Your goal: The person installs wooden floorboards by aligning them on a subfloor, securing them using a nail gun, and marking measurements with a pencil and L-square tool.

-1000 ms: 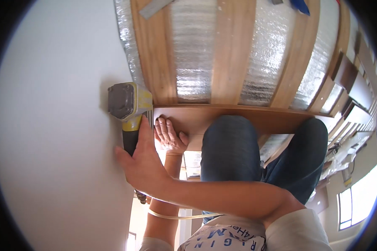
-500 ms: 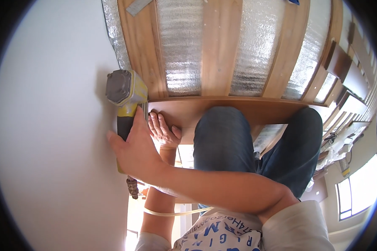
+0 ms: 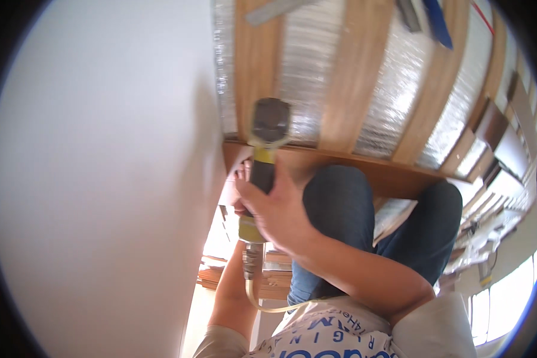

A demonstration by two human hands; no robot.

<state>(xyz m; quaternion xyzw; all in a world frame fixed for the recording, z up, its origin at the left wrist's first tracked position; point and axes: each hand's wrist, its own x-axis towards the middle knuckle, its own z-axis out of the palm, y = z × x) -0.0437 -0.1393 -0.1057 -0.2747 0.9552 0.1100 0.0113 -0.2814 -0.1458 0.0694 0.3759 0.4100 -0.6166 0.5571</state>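
Note:
A pneumatic nailer (image 3: 271,121) with a dark head, yellow body and black grip is held in my right hand (image 3: 282,210), the fingers wrapped round the handle. A pale air hose (image 3: 250,292) runs from its lower end toward my shirt. Behind the nailer, my left hand (image 3: 243,170) lies on the brown floorboard (image 3: 400,178) close to the white wall, fingers stretched out; much of this hand is hidden. The nailer's head hangs over the board's far edge; I cannot tell whether it touches. My knees press against or stand over the same board.
The white wall (image 3: 113,179) rises at the left. Beyond the board, wooden battens (image 3: 358,77) alternate with silver foil underlay (image 3: 310,71). A grey flat strip (image 3: 277,10) and a blue-handled tool (image 3: 438,24) lie far off. Boards (image 3: 494,125) lie at the right; more are stacked (image 3: 275,283) behind me.
My right hand has brought the nailer right, away from the wall, so it now covers part of my left hand. My left hand stays on the board. The view has shifted toward the wall.

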